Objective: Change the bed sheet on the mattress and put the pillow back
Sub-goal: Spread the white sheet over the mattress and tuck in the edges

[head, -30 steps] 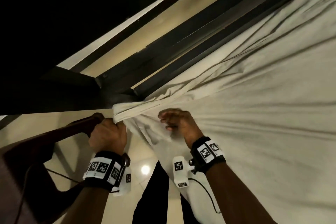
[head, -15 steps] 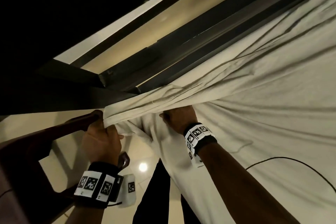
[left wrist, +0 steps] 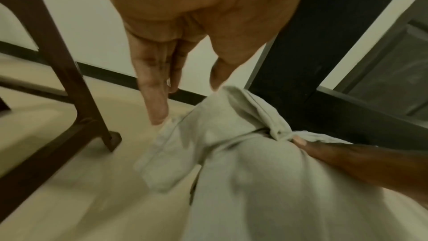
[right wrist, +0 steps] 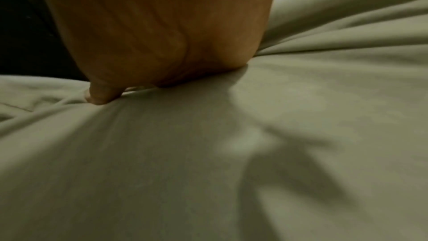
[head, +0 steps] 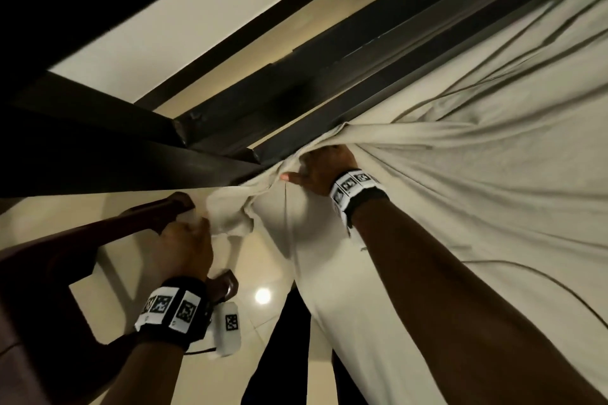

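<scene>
A cream bed sheet [head: 460, 207] covers the mattress on the right and bunches at its near corner. My right hand [head: 320, 168] is at that corner: the fingers are curled out of sight under a fold and the thumb [left wrist: 301, 141] presses the bunched cloth. In the right wrist view the palm [right wrist: 162, 43] lies on the sheet [right wrist: 208, 153]. My left hand [head: 187, 240] is lower left, its fingers [left wrist: 157, 109] straight, with the tips touching the slack loose corner of the sheet [left wrist: 176, 153]. No pillow is in view.
The dark bed frame [head: 296, 102] runs diagonally behind the corner. A brown wooden chair [head: 98, 233] stands close on the left, its leg [left wrist: 57, 61] beside my left hand. Below are glossy cream floor tiles [head: 263, 296] and dark trouser legs [head: 279, 355]. A thin cable [head: 543, 279] crosses the sheet.
My right hand moved up and right to the mattress corner and dug into the sheet fold. My left hand dropped back, its fist opened, and the corner it pulled taut now hangs slack.
</scene>
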A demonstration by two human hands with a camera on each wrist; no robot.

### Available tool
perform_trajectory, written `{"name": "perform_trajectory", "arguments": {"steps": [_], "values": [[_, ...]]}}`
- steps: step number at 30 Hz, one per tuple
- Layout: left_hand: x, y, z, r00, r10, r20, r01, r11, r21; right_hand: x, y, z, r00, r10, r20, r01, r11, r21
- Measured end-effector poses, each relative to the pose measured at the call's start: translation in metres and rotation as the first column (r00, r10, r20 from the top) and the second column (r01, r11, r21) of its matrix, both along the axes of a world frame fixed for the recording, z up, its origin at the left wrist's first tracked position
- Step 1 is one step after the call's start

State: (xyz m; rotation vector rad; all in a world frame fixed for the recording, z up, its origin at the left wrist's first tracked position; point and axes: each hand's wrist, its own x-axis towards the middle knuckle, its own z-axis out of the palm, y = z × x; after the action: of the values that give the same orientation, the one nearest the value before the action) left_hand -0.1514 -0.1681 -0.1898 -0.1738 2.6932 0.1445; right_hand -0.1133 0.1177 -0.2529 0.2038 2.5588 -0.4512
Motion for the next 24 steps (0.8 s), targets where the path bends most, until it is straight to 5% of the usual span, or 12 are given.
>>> {"name": "perform_trajectory", "arguments": {"steps": [3, 7, 13, 19, 24], "values": [[0.016, 0.007, -0.027, 0.977, 0.112, 0.183, -0.141, 0.978, 0.156, -0.020, -0.010, -0.007, 0.988, 0.021, 0.153, -0.017, 0.999, -0.027], [0.036, 0.059, -0.043, 0.801, 0.351, 0.485, -0.583, 0.641, 0.499, -0.017, -0.012, -0.014, 0.995, 0.029, 0.095, -0.029, 1.000, -0.004], [0.017, 0.052, -0.057, 0.821, 0.374, 0.431, -0.566, 0.438, 0.698, -0.009, -0.009, -0.011, 1.000, 0.013, -0.014, -0.013, 1.000, -0.013], [-0.007, 0.042, -0.060, 0.879, 0.339, 0.335, -0.471, 0.506, 0.723, -0.006, -0.009, -0.005, 0.999, 0.000, 0.045, 0.002, 0.999, -0.042], [0.002, 0.046, -0.089, 0.746, 0.515, 0.422, -0.651, 0.429, 0.627, -0.005, -0.002, -0.002, 0.999, 0.012, 0.042, -0.010, 0.999, -0.041]]}}
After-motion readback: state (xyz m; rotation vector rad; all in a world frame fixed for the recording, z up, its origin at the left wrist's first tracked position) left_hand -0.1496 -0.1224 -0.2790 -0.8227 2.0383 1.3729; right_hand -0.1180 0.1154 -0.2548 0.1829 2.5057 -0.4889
